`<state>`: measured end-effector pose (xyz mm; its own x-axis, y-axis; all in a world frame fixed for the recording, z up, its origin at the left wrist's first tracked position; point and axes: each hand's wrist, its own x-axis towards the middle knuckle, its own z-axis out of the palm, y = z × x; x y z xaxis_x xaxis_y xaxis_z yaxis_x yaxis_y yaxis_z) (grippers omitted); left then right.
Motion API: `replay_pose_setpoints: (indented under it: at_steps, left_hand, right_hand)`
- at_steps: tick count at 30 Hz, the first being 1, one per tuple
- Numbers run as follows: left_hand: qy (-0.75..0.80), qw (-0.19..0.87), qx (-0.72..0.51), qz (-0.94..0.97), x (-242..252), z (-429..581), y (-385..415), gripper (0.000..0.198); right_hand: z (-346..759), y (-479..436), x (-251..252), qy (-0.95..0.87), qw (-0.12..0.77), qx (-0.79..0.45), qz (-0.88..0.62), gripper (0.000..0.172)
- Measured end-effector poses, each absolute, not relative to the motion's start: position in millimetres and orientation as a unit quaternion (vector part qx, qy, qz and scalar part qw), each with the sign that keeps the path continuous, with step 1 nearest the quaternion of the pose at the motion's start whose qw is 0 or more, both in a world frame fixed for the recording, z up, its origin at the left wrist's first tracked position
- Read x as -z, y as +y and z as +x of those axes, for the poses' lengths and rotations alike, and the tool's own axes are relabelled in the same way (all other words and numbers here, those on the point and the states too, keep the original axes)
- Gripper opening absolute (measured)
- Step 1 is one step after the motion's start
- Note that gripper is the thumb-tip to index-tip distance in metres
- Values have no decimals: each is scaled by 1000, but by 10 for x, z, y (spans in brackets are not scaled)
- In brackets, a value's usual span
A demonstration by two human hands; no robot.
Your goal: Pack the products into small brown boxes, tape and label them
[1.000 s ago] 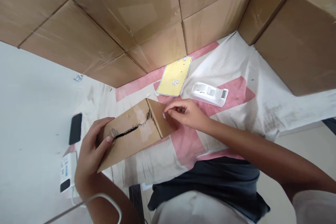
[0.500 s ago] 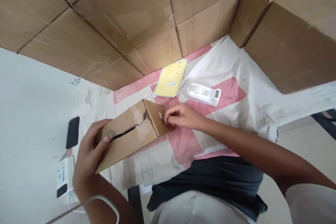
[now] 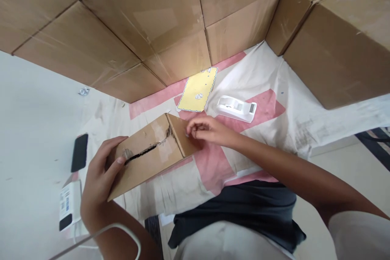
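Left hand point(image 3: 99, 172) clasps a torn brown cardboard box point(image 3: 161, 156) by the worktop's point(image 3: 215, 168) near edge; half-curled right hand point(image 3: 204, 130) touches its end, hold unclear.

A pale wall point(image 3: 27, 130) stands left of stacked brown cartons point(image 3: 170, 12); light floor point(image 3: 332, 170) shows lower right.

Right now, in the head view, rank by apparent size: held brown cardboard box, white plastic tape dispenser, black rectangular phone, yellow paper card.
1. Held brown cardboard box
2. Yellow paper card
3. White plastic tape dispenser
4. Black rectangular phone, only somewhat smaller
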<state>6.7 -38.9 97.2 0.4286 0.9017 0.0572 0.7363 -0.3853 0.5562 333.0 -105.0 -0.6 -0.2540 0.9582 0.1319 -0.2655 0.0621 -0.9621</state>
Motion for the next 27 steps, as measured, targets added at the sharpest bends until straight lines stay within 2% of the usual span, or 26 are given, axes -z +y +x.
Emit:
replay_pose_setpoints:
  at_steps: [3,11,15,18,21,27]
  left_hand:
    - [503,238,-175,813,-983,79,-380,39]
    - [505,240,-168,812,-1008,104,-392,39]
    - [504,239,-168,813,-1004,110,-384,39]
    - [503,238,-171,813,-1000,123,-379,39]
    - [504,243,-178,810,-1001,135,-385,38]
    - [510,238,-178,808,-1007,124,-397,39]
  right_hand:
    - [3318,-1037,42,-523,501,-606,-329,9]
    - [3288,-1010,95,-492,544,-591,-335,7]
    - [3305,-1019,67,-506,531,-601,-317,7]
    - [3331,-1021,48,-518,529,-597,-309,1]
    - [3342,-1023,41,-534,524,-589,-307,10]
    - [3325,-1048,59,-545,542,-568,-293,10]
